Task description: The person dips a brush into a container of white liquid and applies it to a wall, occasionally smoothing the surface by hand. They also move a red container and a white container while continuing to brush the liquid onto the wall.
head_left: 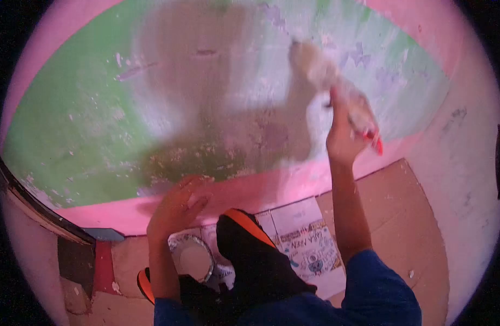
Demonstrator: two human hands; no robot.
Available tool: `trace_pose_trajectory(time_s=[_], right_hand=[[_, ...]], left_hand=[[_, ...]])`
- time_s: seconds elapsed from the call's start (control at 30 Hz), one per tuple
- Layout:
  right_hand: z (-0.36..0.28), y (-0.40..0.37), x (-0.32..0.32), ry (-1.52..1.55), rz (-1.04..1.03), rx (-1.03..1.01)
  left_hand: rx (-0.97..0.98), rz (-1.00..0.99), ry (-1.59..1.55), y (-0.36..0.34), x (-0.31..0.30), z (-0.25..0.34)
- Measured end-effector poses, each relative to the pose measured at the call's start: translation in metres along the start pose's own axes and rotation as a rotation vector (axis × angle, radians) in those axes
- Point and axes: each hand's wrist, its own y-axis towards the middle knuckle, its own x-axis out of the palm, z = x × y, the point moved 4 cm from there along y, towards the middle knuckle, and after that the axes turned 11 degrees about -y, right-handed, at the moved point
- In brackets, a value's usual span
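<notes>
My right hand (345,130) is wrapped round a paintbrush (317,66), raised in front of the wall (87,114). Pale, slightly blurred bristles point up and left, overlapping the wall's whitish patch, and a red handle end sticks out below my hand. Low by the pink band at the wall's foot, my left hand (182,204) holds nothing, its thumb apart from the fingers. Just below it, between my legs, stands a round tub (193,258) of pale paint, partly hidden by my left forearm.
Flattened cardboard (396,212) covers the floor, with a printed white sheet (309,252) beside my knee. My dark shoe with an orange edge (145,285) shows at lower left. The green wall has chipped, flaking spots, and my shadow falls across it. A dark curved edge (38,204) runs along the left.
</notes>
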Motion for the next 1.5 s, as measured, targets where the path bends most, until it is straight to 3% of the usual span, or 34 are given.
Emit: trace_pose_trajectory(time_s=[0.03,0.07,0.13,0.17,0.2,0.23,0.27,0.3,0.37,0.43,0.5,0.63,0.7,0.77,0.83,0.93,0.97,1.03,1.07,1.1,1.2,1.3,1.37,1.43,1.5], right_hand=[[-0.008,0.008,0.006,0.061,0.050,0.070],[0.021,-0.011,0.014,-0.202,0.123,-0.186],[0.089,-0.084,0.027,-0.578,0.011,-0.476],[0.096,-0.127,0.027,-0.318,0.011,-0.181],[0.112,-0.166,0.020,-0.237,-0.147,0.153],[0.137,-0.215,0.015,-0.389,-0.173,0.003],[0.140,-0.248,0.010,-0.092,-0.055,0.571],[0.140,-0.264,0.005,-0.099,-0.067,0.589],[0.154,-0.288,0.001,0.025,-0.034,0.819],[0.112,-0.234,0.003,-0.104,-0.094,0.728],[0.077,-0.180,0.014,-0.083,-0.100,0.298],[0.077,-0.158,0.036,-0.088,-0.077,0.136],[0.108,-0.215,0.037,-0.596,-0.227,-0.161],[0.128,-0.267,0.020,-0.222,-0.237,0.089],[0.160,-0.319,-0.005,-0.355,-0.569,0.448],[0.182,-0.362,-0.032,-0.264,-0.529,0.418],[0.173,-0.364,-0.033,-0.254,-0.619,0.853],[0.161,-0.355,-0.011,-0.256,-0.855,0.452],[0.155,-0.355,0.002,-0.199,-0.936,0.396],[0.147,-0.356,0.021,-0.123,-1.036,0.381],[0.120,-0.372,0.091,0.098,-1.343,0.333],[0.094,-0.409,0.153,0.309,-1.606,0.265],[0.081,-0.443,0.186,0.392,-1.754,0.208],[0.071,-0.483,0.201,0.439,-1.890,0.140],[0.063,-0.525,0.205,0.480,-2.003,0.049]], left_hand=[[-0.014,-0.018,-0.007,-0.001,0.000,0.001],[-0.073,-0.015,-0.016,-0.001,-0.003,0.002],[-0.138,-0.020,-0.024,-0.004,-0.009,0.007],[-0.157,-0.020,-0.038,-0.004,-0.013,0.011],[-0.176,-0.018,-0.050,-0.004,-0.015,0.011],[-0.187,-0.019,-0.051,-0.004,-0.016,0.008],[-0.129,0.036,0.001,-0.009,-0.018,0.009],[-0.065,0.088,0.056,-0.013,-0.022,0.010],[-0.054,0.098,0.064,-0.019,-0.025,0.008],[-0.025,0.119,0.078,-0.018,-0.029,0.008],[-0.061,0.113,0.060,-0.020,-0.029,0.008],[-0.045,0.116,-0.004,-0.026,-0.031,0.006],[-0.055,0.125,0.053,-0.029,-0.034,0.005],[-0.050,0.140,0.083,-0.032,-0.042,0.007],[-0.075,0.148,0.094,-0.042,-0.044,0.002],[-0.040,0.015,0.024,-0.062,-0.047,-0.025],[-0.084,-0.034,0.017,-0.074,-0.045,-0.042],[-0.228,-0.126,-0.002,-0.111,-0.035,-0.095],[-0.316,-0.170,-0.016,-0.138,-0.024,-0.130],[-0.276,-0.198,0.077,-0.167,-0.013,-0.163],[-0.731,-0.553,0.069,-0.242,0.013,-0.236],[-0.947,-0.676,-0.031,-0.301,0.036,-0.281],[-0.939,-0.670,-0.058,-0.326,0.049,-0.298],[-0.911,-0.544,-0.161,-0.332,0.049,-0.294],[-1.010,-0.601,-0.187,-0.337,0.052,-0.298]])
